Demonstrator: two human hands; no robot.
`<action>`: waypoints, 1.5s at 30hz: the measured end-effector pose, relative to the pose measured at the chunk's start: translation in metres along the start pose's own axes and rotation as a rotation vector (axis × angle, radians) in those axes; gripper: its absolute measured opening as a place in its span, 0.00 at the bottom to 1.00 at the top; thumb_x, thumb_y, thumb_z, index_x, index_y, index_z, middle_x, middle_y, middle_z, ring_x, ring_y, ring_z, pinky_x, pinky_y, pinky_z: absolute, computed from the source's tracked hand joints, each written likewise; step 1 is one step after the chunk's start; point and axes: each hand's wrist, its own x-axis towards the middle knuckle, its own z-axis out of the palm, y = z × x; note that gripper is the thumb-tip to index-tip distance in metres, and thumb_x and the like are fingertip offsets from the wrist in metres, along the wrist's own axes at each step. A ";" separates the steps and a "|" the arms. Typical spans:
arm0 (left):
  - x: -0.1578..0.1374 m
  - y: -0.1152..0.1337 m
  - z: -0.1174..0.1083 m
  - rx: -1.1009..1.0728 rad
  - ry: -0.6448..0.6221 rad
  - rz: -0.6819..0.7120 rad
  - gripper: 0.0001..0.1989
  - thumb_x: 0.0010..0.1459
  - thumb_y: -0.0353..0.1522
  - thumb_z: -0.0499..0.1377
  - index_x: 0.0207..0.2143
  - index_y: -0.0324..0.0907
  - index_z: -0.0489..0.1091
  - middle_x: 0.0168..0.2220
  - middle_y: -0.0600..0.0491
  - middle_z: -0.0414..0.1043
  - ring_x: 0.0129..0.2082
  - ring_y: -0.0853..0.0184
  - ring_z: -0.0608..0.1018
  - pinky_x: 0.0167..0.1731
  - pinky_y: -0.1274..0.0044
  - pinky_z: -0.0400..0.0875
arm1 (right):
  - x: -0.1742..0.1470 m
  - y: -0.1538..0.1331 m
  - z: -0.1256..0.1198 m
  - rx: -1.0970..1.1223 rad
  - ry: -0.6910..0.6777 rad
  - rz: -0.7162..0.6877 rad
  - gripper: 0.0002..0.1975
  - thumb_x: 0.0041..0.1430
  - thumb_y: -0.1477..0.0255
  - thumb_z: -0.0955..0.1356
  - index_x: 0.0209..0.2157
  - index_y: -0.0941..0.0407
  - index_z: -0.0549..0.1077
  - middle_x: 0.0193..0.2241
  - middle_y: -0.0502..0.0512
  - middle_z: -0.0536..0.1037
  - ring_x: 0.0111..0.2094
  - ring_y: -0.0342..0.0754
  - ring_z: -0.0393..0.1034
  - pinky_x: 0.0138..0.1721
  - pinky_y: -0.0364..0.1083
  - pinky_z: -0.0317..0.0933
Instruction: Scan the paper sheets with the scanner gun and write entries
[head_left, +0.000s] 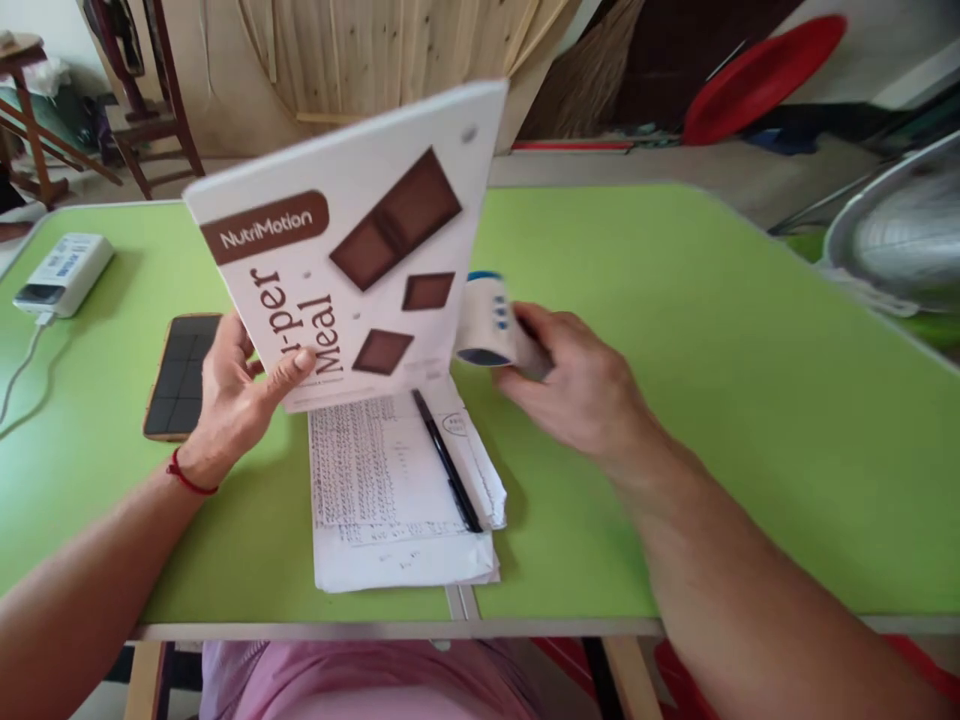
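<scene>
My left hand (244, 385) grips the lower left edge of a white NutriMotion box (442, 240), thumb on its front. The box is tilted above the table, its brown chocolate-square pictures facing me. To its right, my right hand (581, 375) is wrapped round the handle of a white gun-shaped handheld device with blue buttons (484, 318). The device's front end is close to the box's right edge; whether they touch, I cannot tell. Below the box lie handwritten papers (360, 555) with a black pen (448, 465) across them.
On the green table (750, 420), a phone (176, 385) lies partly behind my left hand. A white power bank (67, 272) with a cable sits at the far left. Beyond the table stand a wooden chair (146, 120) and a red round lid-like object (765, 80).
</scene>
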 end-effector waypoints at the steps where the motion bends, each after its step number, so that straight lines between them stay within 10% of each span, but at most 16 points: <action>1: -0.002 0.001 0.000 -0.008 -0.036 -0.047 0.26 0.53 0.46 0.66 0.47 0.41 0.66 0.47 0.45 0.75 0.45 0.56 0.78 0.43 0.64 0.77 | 0.001 -0.008 -0.005 0.090 0.097 0.064 0.18 0.51 0.68 0.72 0.45 0.54 0.73 0.37 0.61 0.77 0.36 0.56 0.73 0.34 0.55 0.70; 4: -0.005 0.001 0.001 0.007 -0.132 -0.136 0.28 0.52 0.46 0.67 0.49 0.40 0.66 0.49 0.43 0.74 0.46 0.56 0.78 0.43 0.64 0.77 | -0.001 -0.041 -0.020 0.608 0.185 0.214 0.12 0.49 0.66 0.74 0.37 0.51 0.73 0.29 0.53 0.74 0.28 0.49 0.70 0.30 0.51 0.69; 9: -0.006 0.004 0.000 0.106 -0.195 -0.102 0.27 0.55 0.45 0.64 0.52 0.40 0.65 0.51 0.43 0.73 0.48 0.57 0.77 0.45 0.63 0.76 | -0.018 -0.092 -0.022 1.213 -0.289 0.301 0.12 0.53 0.62 0.70 0.38 0.51 0.71 0.25 0.49 0.71 0.21 0.45 0.67 0.21 0.47 0.65; 45: 0.001 0.008 -0.001 0.107 -0.336 -0.050 0.22 0.56 0.47 0.62 0.44 0.39 0.69 0.44 0.45 0.77 0.41 0.58 0.78 0.39 0.68 0.76 | -0.019 -0.102 0.003 1.120 -0.311 0.269 0.15 0.53 0.57 0.72 0.29 0.55 0.72 0.22 0.49 0.72 0.23 0.45 0.67 0.25 0.48 0.65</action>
